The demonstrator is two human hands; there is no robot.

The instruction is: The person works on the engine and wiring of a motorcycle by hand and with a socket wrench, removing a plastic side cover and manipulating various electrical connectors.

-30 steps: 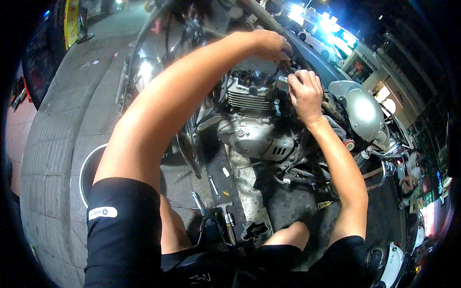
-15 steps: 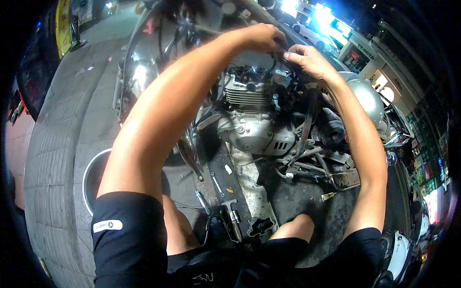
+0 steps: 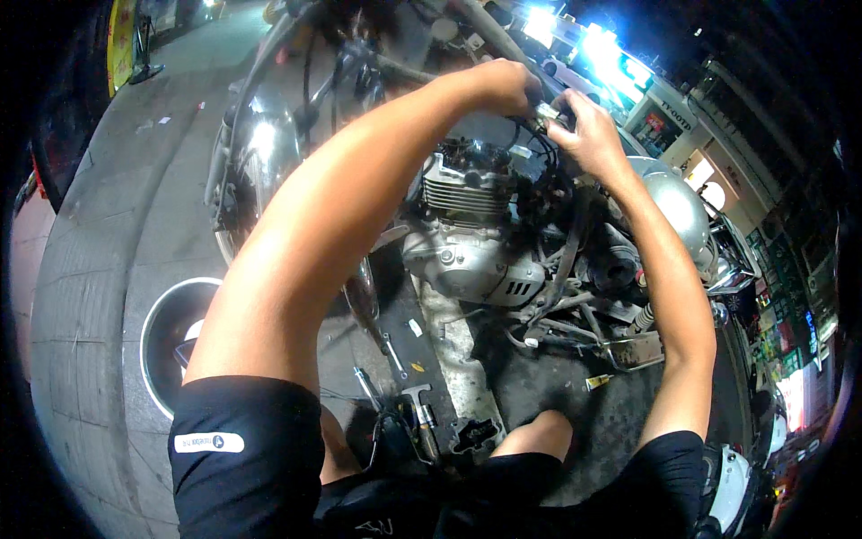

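Head view: both my arms stretch out over the motorcycle engine (image 3: 471, 238). My left hand (image 3: 503, 85) and right hand (image 3: 588, 135) meet just above its finned cylinder, fingers pinched on a small connector (image 3: 549, 113) with black wires. The connector is mostly hidden, so I cannot tell its axis.

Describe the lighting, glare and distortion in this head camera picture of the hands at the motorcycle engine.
Head view: night scene, the corners black from the fisheye rim; blown-out blue-white street lights flare at top right; a bright glare spot sits on the chrome part at upper left; pavement lines bow strongly toward the edge; the left hand and right hand are well lit and fairly sharp above the engine.
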